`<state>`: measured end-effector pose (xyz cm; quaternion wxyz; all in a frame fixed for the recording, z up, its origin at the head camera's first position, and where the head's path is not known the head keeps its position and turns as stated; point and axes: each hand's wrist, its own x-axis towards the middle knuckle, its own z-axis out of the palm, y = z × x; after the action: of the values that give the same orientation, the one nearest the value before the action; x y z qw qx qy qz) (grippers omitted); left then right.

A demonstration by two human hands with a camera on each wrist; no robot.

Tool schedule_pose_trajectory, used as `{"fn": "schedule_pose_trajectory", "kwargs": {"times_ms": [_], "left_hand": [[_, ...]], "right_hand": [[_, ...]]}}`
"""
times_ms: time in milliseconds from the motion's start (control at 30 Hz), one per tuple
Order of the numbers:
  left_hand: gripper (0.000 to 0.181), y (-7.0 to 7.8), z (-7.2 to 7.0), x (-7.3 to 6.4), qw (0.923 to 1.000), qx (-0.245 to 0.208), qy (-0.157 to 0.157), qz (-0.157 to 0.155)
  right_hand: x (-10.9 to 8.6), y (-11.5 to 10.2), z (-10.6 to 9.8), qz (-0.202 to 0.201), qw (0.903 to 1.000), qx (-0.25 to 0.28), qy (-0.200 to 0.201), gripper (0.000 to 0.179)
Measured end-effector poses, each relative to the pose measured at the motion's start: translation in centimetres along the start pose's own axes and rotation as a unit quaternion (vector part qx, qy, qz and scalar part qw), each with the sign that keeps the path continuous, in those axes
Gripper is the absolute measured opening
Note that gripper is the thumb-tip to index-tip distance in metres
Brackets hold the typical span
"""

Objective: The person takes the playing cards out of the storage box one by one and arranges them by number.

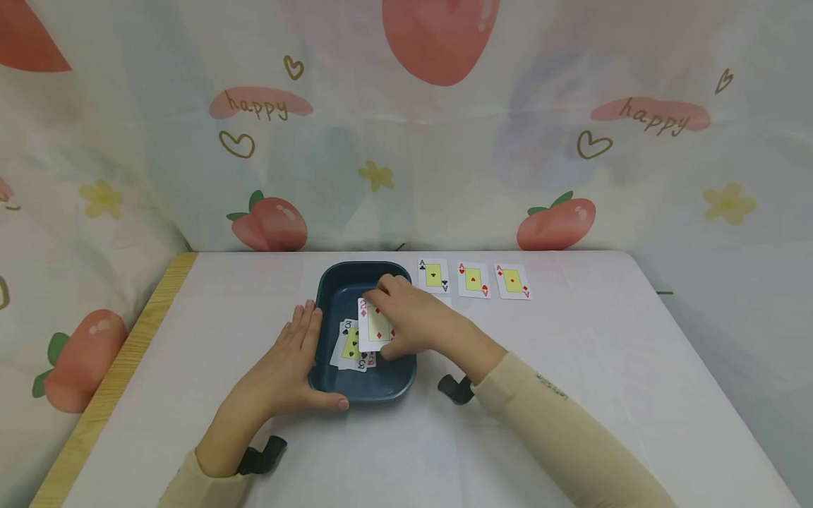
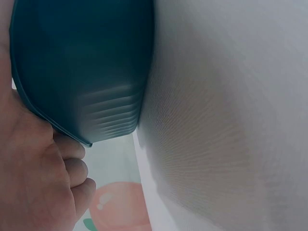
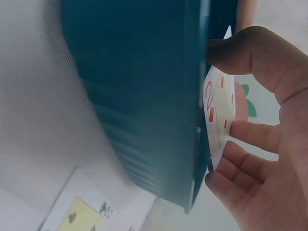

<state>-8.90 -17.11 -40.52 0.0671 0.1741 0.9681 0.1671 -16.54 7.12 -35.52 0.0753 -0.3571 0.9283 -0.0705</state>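
Observation:
A dark blue tray (image 1: 339,300) stands on the white table, several playing cards (image 1: 346,349) loosely stacked inside it. The top one in that stack has black pips; a red-marked one peeks out below. My left hand (image 1: 288,363) rests along the tray's left rim, fingers straight and thumb stretched out at the near corner. Over the tray, my right hand (image 1: 413,314) pinches a diamond card (image 1: 377,326) by its far and near edges. In the right wrist view, this card (image 3: 219,103) stands beside the tray's rim, with thumb and fingers at opposite ends.
In a row right of the tray lie the ace of clubs (image 1: 433,276), ace of hearts (image 1: 473,280) and ace of diamonds (image 1: 512,281). A club card (image 3: 79,211) lies beside the tray, mostly hidden by my right hand in the head view. A patterned cloth (image 1: 444,162) hangs behind.

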Motion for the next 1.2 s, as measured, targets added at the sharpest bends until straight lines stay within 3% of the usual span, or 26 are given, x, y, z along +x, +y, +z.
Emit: {"fn": "schedule_pose_trajectory", "kwargs": {"times_ms": [500, 1200], "left_hand": [[0.150, 0.1, 0.2, 0.1, 0.9999, -0.003, 0.008, -0.007], [0.151, 0.1, 0.2, 0.1, 0.9999, 0.002, 0.014, -0.004]], "right_hand": [[-1.5, 1.4, -1.4, 0.040, 0.9990, 0.014, 0.015, 0.084], [-3.9, 4.0, -1.6, 0.055, 0.9975, 0.026, 0.037, 0.085]]}}
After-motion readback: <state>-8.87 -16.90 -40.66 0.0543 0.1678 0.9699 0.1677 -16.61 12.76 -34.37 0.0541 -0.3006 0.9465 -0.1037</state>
